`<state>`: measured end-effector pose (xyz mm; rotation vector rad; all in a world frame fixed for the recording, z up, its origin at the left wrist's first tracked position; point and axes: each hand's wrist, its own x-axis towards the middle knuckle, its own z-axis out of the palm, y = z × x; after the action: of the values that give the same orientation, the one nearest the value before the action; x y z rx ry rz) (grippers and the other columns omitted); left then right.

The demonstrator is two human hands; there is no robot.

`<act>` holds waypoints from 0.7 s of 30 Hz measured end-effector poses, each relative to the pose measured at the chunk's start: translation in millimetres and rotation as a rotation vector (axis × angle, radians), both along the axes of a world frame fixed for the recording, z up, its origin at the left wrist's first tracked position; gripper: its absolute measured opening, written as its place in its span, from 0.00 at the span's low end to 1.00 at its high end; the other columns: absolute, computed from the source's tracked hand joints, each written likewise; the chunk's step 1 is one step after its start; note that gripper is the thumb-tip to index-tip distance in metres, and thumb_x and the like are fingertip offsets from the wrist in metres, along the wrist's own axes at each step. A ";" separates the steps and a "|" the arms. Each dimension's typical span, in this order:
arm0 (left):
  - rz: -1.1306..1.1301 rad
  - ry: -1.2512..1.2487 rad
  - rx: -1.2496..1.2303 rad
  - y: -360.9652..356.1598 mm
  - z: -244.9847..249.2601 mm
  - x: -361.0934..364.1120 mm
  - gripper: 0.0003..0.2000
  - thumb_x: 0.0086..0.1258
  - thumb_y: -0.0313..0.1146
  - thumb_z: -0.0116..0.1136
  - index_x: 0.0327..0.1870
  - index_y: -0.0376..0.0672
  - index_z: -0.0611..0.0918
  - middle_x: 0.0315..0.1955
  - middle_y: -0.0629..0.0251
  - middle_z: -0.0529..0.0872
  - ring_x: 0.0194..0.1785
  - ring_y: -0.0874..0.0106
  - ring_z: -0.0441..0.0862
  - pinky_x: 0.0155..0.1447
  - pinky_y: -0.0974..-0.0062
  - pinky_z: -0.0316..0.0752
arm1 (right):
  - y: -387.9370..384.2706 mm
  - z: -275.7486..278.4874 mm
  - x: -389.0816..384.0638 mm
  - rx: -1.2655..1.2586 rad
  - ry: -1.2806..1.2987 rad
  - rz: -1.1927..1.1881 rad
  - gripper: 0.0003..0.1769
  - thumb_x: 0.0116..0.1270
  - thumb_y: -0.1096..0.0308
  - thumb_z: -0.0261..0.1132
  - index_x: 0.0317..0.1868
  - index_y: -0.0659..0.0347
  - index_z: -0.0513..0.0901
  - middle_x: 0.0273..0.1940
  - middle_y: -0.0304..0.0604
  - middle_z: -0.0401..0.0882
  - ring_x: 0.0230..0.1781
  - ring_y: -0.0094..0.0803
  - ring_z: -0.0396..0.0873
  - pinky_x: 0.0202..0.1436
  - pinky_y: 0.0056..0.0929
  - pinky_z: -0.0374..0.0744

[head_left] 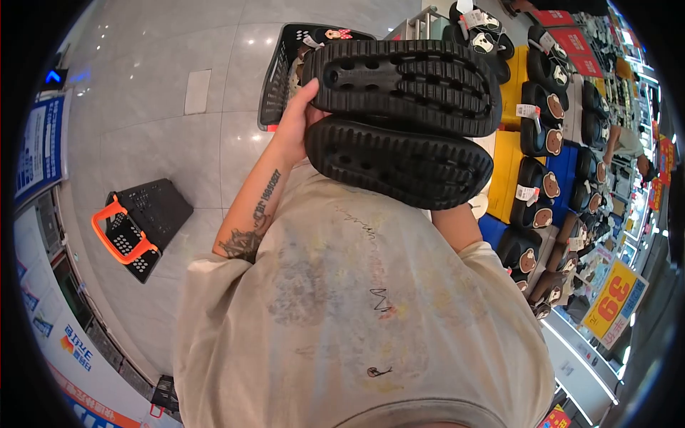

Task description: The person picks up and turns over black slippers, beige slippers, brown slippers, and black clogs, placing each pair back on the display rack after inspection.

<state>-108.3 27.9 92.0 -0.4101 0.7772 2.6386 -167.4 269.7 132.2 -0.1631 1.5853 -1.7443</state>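
A pair of black slippers is held up in front of my chest with the ridged soles facing me. The upper slipper (417, 85) lies against the lower slipper (399, 162), side by side. My left hand (298, 121) grips them at their left ends, its thumb on the sole edge of the upper one and the other fingers mostly hidden. Behind the lower slipper, my right forearm (457, 227) disappears from sight, so my right hand and its fingers are hidden.
Beyond the slippers stands a black shopping basket (272, 89) with items inside. Another black basket (168, 203) with an orange handle is on the grey tiled floor (143, 135). Tagged dark slippers (539, 189) line the right-hand display, near a yellow price sign (615, 294). A person (628, 146) is farther right.
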 end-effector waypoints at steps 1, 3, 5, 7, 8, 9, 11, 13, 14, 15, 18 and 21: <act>-0.001 -0.016 -0.083 0.4 -2.9 1.1 0.29 0.68 0.55 0.47 0.58 0.39 0.71 0.50 0.56 0.79 0.51 0.65 0.79 0.54 0.66 0.76 | -0.2 -0.1 -0.3 -0.041 -0.066 -0.004 0.20 0.70 0.59 0.51 0.54 0.64 0.75 0.48 0.46 0.79 0.47 0.35 0.78 0.52 0.36 0.78; -0.016 0.001 -0.147 1.0 -5.8 6.1 0.29 0.68 0.55 0.47 0.58 0.38 0.72 0.49 0.56 0.80 0.50 0.66 0.79 0.54 0.66 0.76 | -0.6 -0.5 -0.6 -0.120 -0.201 -0.008 0.19 0.70 0.59 0.51 0.52 0.63 0.75 0.46 0.45 0.80 0.46 0.33 0.79 0.51 0.34 0.78; -0.010 0.005 -0.170 1.5 -4.4 7.7 0.28 0.68 0.54 0.47 0.56 0.37 0.72 0.47 0.56 0.81 0.49 0.67 0.79 0.53 0.68 0.76 | -0.9 -0.7 -0.8 -0.205 -0.336 -0.006 0.19 0.70 0.58 0.51 0.51 0.63 0.76 0.45 0.44 0.80 0.45 0.32 0.79 0.50 0.33 0.78; -0.007 -0.037 -0.095 0.0 -6.5 7.2 0.24 0.69 0.49 0.48 0.55 0.37 0.73 0.46 0.57 0.82 0.46 0.68 0.81 0.49 0.70 0.78 | -1.6 0.1 -1.2 -0.314 -0.463 -0.007 0.19 0.70 0.58 0.51 0.50 0.63 0.77 0.44 0.43 0.81 0.44 0.30 0.79 0.49 0.31 0.78; -0.002 -0.077 -0.013 -0.7 -9.1 5.1 0.19 0.70 0.44 0.48 0.53 0.37 0.73 0.45 0.59 0.83 0.42 0.69 0.83 0.45 0.71 0.81 | -2.1 0.8 -2.0 -0.379 -0.517 -0.015 0.19 0.71 0.57 0.51 0.50 0.63 0.77 0.43 0.43 0.81 0.43 0.30 0.80 0.48 0.31 0.78; 0.094 -0.098 -0.131 2.8 -17.8 1.7 0.20 0.71 0.45 0.47 0.54 0.38 0.74 0.45 0.60 0.82 0.43 0.71 0.82 0.45 0.73 0.79 | -2.6 1.3 -3.3 -0.445 -0.556 -0.030 0.19 0.71 0.57 0.51 0.49 0.63 0.77 0.43 0.43 0.81 0.42 0.29 0.80 0.48 0.30 0.79; 0.078 -0.077 -0.441 1.2 -22.4 -1.6 0.20 0.71 0.45 0.46 0.54 0.39 0.74 0.46 0.61 0.82 0.44 0.72 0.80 0.45 0.74 0.77 | -3.1 1.6 -6.7 -0.570 -0.616 -0.079 0.19 0.71 0.56 0.52 0.48 0.63 0.78 0.42 0.42 0.82 0.41 0.28 0.80 0.47 0.28 0.79; 0.088 -0.085 -0.658 -9.8 -24.5 1.3 0.21 0.72 0.47 0.43 0.54 0.40 0.75 0.47 0.61 0.81 0.45 0.73 0.78 0.45 0.74 0.75 | -3.0 1.9 -9.8 -0.702 -0.678 -0.137 0.19 0.71 0.56 0.52 0.47 0.63 0.79 0.41 0.41 0.82 0.40 0.26 0.81 0.46 0.27 0.79; 0.070 -0.097 -0.580 -17.8 -23.2 -0.5 0.22 0.73 0.49 0.41 0.55 0.40 0.74 0.47 0.62 0.80 0.46 0.74 0.78 0.45 0.74 0.74 | -2.7 2.3 -10.8 -0.772 -0.703 -0.156 0.19 0.71 0.56 0.52 0.46 0.63 0.79 0.40 0.40 0.83 0.39 0.26 0.81 0.46 0.26 0.79; 0.079 -0.051 -0.452 -21.8 -18.2 -3.1 0.23 0.73 0.51 0.41 0.55 0.41 0.74 0.47 0.62 0.80 0.47 0.73 0.77 0.46 0.72 0.74 | -29.5 24.9 -8.5 -0.144 -0.161 -0.524 0.21 0.69 0.53 0.55 0.44 0.64 0.80 0.35 0.38 0.83 0.30 0.23 0.80 0.38 0.22 0.79; 0.008 -0.013 -0.345 -21.6 10.1 -13.2 0.28 0.72 0.56 0.38 0.59 0.40 0.70 0.50 0.61 0.78 0.51 0.70 0.76 0.50 0.68 0.73 | -30.9 25.8 -5.5 0.570 0.392 -0.295 0.25 0.63 0.46 0.61 0.27 0.64 0.81 0.18 0.42 0.78 0.17 0.29 0.73 0.25 0.31 0.72; -0.139 0.078 -0.607 -7.1 20.6 -34.5 0.30 0.73 0.52 0.41 0.67 0.40 0.58 0.55 0.57 0.73 0.58 0.60 0.73 0.52 0.62 0.75 | -36.3 31.7 8.1 0.755 0.614 -0.394 0.29 0.57 0.43 0.64 0.18 0.63 0.74 0.16 0.50 0.73 0.18 0.45 0.73 0.25 0.38 0.70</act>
<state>-142.8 20.7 112.6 -0.3869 1.5726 2.2572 -159.3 233.5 163.9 -0.0059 2.7759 -1.2868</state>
